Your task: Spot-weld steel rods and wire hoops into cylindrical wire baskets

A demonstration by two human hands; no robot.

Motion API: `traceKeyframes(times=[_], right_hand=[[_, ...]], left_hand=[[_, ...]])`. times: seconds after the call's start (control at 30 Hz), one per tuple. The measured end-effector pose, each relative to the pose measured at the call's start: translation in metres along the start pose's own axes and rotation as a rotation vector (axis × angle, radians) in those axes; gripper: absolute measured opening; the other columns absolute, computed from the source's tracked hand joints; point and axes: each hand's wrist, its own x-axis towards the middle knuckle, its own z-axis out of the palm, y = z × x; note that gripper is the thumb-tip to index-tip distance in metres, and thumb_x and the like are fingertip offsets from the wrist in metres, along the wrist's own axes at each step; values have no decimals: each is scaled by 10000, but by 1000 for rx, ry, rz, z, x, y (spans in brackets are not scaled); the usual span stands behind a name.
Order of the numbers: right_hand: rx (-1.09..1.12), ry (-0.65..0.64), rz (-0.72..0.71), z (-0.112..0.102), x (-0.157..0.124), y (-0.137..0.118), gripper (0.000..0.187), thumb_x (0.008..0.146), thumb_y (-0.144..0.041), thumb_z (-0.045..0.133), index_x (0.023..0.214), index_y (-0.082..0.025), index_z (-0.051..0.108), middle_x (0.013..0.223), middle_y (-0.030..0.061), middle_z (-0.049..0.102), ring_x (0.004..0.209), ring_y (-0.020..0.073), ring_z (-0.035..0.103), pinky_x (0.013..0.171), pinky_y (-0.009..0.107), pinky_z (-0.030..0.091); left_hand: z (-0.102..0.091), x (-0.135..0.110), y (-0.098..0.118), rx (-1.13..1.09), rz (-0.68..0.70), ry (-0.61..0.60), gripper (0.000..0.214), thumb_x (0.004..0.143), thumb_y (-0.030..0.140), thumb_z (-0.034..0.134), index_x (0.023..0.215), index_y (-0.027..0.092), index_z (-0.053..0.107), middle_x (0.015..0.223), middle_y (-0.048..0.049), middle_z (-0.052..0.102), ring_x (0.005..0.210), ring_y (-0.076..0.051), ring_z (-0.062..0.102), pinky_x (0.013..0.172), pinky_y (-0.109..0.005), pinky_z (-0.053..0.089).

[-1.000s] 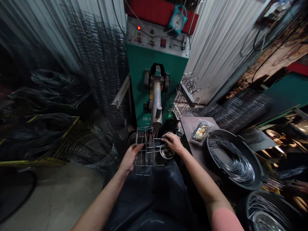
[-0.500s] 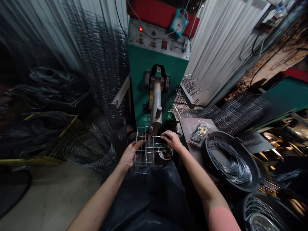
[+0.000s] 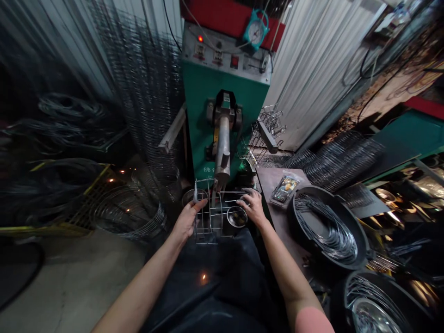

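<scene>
A small wire basket frame (image 3: pixel 212 213) sits under the metal arm (image 3: pixel 222 152) of a green welding machine (image 3: pixel 225 92). My left hand (image 3: pixel 187 219) grips the frame's left side with fingers closed round the wires. My right hand (image 3: pixel 252 205) holds the frame's right side, fingers curled over a wire. The arm's tip meets the top of the frame. Orange sparks lie scattered on the floor at the left and on my dark apron (image 3: pixel 215 282).
Two small metal bowls (image 3: pixel 237 216) sit beside the frame. Black tubs of bent wire pieces (image 3: pixel 328 233) stand at the right, next to a packet (image 3: pixel 285 188) on a brown table. Wire mesh stacks and coils (image 3: pixel 135 212) fill the left.
Sparks now show on the floor at the left and on the apron. My right hand has shifted slightly right along the frame. The frame stays under the arm.
</scene>
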Motion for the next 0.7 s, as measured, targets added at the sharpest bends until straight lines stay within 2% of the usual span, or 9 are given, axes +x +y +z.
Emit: traceKeyframes(times=[0.1, 0.23, 0.43, 0.7], right_hand=[[40, 32, 15, 5, 6, -3, 238, 799, -423, 568, 700, -214, 622, 1069, 46, 605, 1076, 218, 474, 960, 413, 251], [72, 7, 0, 11, 17, -11, 224, 775, -428, 600, 687, -224, 622, 1028, 23, 620, 1068, 216, 461, 986, 437, 175], [107, 6, 17, 17, 22, -9, 234, 790, -412, 585, 660, -219, 613, 1017, 24, 622, 1061, 209, 456, 972, 434, 185], [105, -10, 37, 15, 26, -11, 231, 780, -409, 597, 647, -221, 612, 1007, 17, 622, 1053, 209, 453, 966, 425, 198]], left_hand=[[1, -1, -4, -2, 15, 12, 460, 530, 482, 717, 891, 219, 606, 1040, -63, 638, 906, -218, 571, 543, -248, 391], [2, 2, -4, -2, 32, 20, 457, 555, 478, 703, 928, 231, 610, 1056, -58, 638, 953, -228, 562, 557, -254, 396], [4, 7, 2, -22, 29, 22, 426, 579, 457, 700, 920, 220, 603, 1047, -64, 637, 967, -220, 560, 565, -246, 404], [3, 5, 0, -69, 18, 59, 455, 531, 452, 735, 890, 206, 603, 984, -71, 644, 883, -212, 584, 540, -241, 400]])
